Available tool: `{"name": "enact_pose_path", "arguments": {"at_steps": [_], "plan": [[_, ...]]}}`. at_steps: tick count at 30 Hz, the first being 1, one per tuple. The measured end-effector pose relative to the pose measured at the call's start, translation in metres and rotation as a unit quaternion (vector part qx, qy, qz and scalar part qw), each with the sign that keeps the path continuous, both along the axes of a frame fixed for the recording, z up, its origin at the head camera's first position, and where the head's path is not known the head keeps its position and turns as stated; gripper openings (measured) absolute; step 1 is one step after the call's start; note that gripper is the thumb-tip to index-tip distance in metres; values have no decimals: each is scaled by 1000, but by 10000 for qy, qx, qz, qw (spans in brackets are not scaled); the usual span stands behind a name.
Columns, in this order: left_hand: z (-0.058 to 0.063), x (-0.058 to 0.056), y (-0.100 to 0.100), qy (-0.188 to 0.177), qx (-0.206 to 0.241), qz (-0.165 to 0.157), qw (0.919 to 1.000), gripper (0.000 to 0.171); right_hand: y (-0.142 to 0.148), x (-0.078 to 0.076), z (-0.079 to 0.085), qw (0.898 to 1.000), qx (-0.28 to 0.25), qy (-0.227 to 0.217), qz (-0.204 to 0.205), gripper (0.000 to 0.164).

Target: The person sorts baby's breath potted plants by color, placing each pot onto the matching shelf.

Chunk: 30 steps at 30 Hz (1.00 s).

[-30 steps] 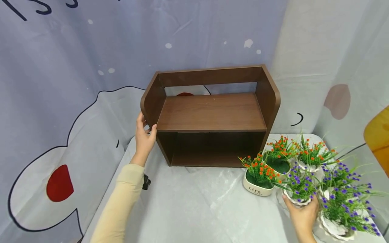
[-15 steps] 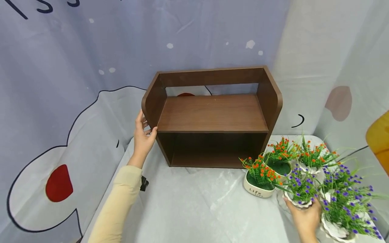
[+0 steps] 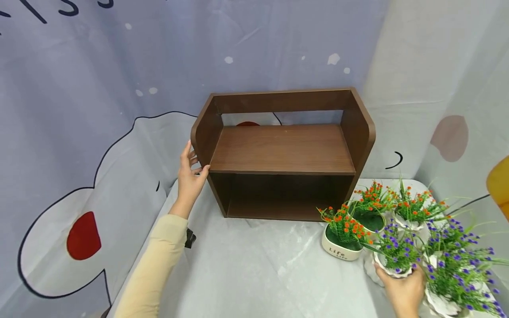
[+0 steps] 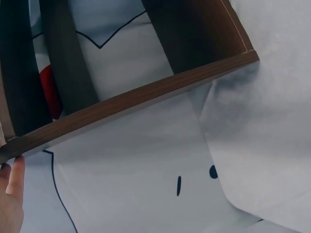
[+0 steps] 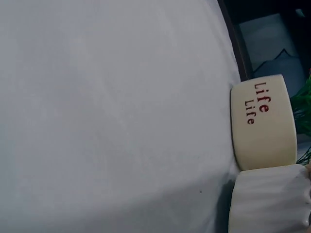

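A dark brown two-tier wooden shelf [image 3: 278,148] stands on the cloth-covered table. My left hand [image 3: 189,185] holds its left side panel, thumb at the front edge and fingers on the outer face. In the left wrist view, the fingertips [image 4: 17,167] touch the shelf's edge. My right hand [image 3: 405,289] grips a white scalloped flower pot [image 3: 391,270] with purple artificial flowers, among other potted flowers at the right. Next to it is an oval cream pot [image 3: 341,251] marked "Life", with orange flowers. The right wrist view shows that cream pot [image 5: 265,131] beside a white fluted pot [image 5: 272,199].
Two more orange-flowered pots [image 3: 370,221] [image 3: 411,223] stand right of the shelf. Purple-flowered pots [image 3: 447,304] crowd the right edge. A small black object [image 3: 190,238] lies by the left forearm. Printed cloth [image 3: 278,44] hangs behind and at the sides.
The head view has shifted slightly, so the scene appears a little further right. My left fingers reach slightly higher along the side panel. The right hand keeps its grip on the same flower pot.
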<state>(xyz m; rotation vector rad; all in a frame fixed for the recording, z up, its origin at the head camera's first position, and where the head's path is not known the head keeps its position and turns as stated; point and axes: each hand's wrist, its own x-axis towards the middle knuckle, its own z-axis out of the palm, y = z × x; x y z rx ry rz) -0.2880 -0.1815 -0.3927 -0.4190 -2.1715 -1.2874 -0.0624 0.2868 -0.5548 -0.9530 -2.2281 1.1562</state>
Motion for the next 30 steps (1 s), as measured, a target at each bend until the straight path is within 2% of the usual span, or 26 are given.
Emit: {"name": "enact_pose_path", "arguments": {"at_steps": [5,9,16,20,24,26,27,30], "plan": [[3,-1,-1,-10,-158,65,9999,82,1,6,14,9984,-133,-536,132,89],[4,-1,-2,99,-235,112,9996,82,-1,11,24,9969,-119,-773,74,87],[8,-1,-1,182,-131,89,9997,75,-3,24,35,9987,17,-473,189,88],[9,-1,-1,199,-76,108,9997,73,-2,27,44,9966,31,-712,404,90],[24,13,9,74,32,52,10000,69,-2,31,56,9933,57,-974,618,90],[27,14,10,1,71,44,10000,68,-2,32,61,9912,95,-1093,746,91],[27,14,11,-35,81,47,10000,68,-2,33,63,9902,154,-1106,838,91],[15,4,5,-80,106,82,9999,71,-1,34,69,9857,287,-1171,1177,92]]}}
